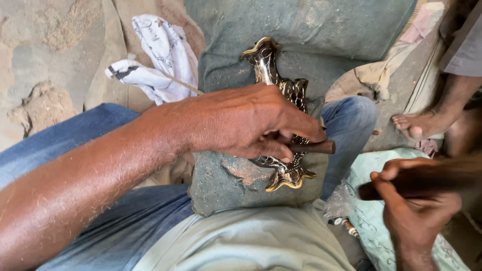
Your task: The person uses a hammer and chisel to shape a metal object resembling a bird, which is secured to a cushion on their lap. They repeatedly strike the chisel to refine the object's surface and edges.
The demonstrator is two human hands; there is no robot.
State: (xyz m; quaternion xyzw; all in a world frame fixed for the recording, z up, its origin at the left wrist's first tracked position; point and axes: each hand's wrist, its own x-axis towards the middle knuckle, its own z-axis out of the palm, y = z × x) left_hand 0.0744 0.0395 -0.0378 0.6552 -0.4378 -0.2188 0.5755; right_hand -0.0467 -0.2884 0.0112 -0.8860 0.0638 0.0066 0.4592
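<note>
Our left hand (251, 123) closed around a brown punch (316, 147), tip on the brass fish (281, 90) beneath it, our right hand (416, 200) gripping a dark wooden mallet (432, 178), grey pad (226, 183) below the left hand.

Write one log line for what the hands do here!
left hand: holds punch on brass fish | right hand: grips wooden mallet | pad: under fish
</note>
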